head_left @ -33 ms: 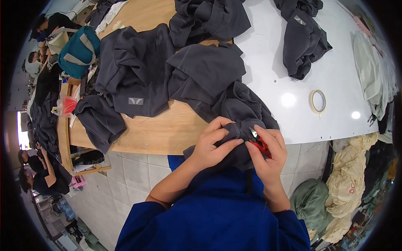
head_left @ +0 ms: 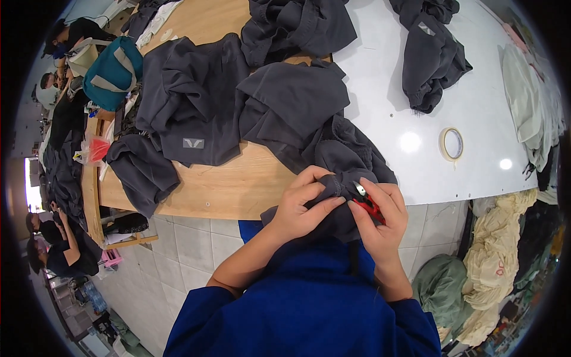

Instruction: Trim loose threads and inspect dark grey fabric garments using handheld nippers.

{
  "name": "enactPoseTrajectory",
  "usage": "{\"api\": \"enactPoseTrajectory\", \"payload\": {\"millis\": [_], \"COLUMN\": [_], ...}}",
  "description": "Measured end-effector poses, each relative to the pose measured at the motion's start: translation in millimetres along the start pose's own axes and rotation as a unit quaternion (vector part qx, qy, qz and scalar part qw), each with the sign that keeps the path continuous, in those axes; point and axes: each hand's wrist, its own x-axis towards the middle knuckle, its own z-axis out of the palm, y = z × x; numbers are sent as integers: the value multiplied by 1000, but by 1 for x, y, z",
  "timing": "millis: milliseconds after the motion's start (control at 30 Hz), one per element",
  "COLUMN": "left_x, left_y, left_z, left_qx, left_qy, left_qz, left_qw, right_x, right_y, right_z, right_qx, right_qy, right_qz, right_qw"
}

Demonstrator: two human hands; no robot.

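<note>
A dark grey garment [head_left: 342, 157] hangs over the table's near edge, bunched between my hands. My left hand [head_left: 303, 205] pinches a stitched seam of it between thumb and fingers. In my right hand [head_left: 380, 217] is a pair of red-handled thread snips [head_left: 370, 208], the handles partly covered by my fingers. Their short metal blades lie close to the seam, near my left thumb tip; whether they touch the cloth I cannot tell. More of the garment drapes below my hands against my blue shirt.
Several dark grey garments [head_left: 190, 101] lie across the wooden table [head_left: 232, 184]. On the white tabletop [head_left: 380, 89] are a tape roll [head_left: 451, 144] and another dark garment [head_left: 431, 65]. A teal bag [head_left: 113, 74] stands far left. Cream cloth bundles [head_left: 493, 256] sit at right. Other people work at left.
</note>
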Motion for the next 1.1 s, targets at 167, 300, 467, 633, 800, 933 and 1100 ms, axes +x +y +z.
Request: {"api": "enactPoseTrajectory", "payload": {"millis": [167, 300, 467, 633, 800, 933, 1100], "left_x": [-2, -4, -5, -8, -11, -12, -11], "left_y": [1, 0, -3, -2, -6, -7, -8], "left_z": [0, 1, 0, -1, -3, -3, -4], "left_qx": [-6, -9, -38, -93, -136, -139, -131], "left_qy": [8, 8, -9, -30, -36, -45, -54], "left_qz": [-11, -9, -14, -36, -53, -43, -40], "left_qw": [1000, 1000, 999, 995, 989, 988, 989], "right_x": [0, -1, -3, -4, -4, -5, -5], "right_y": [1, 0, 2, 4, 1, 1, 3], "right_z": [0, -1, 1, 2, 1, 1, 3], "right_qx": [-22, -25, -13, -34, -51, -55, -58], "right_qy": [-9, -9, -5, -3, 0, -1, 4], "right_qz": [-26, -31, -42, -57, -65, -69, -72], "right_qw": [999, 999, 999, 998, 997, 996, 996]}}
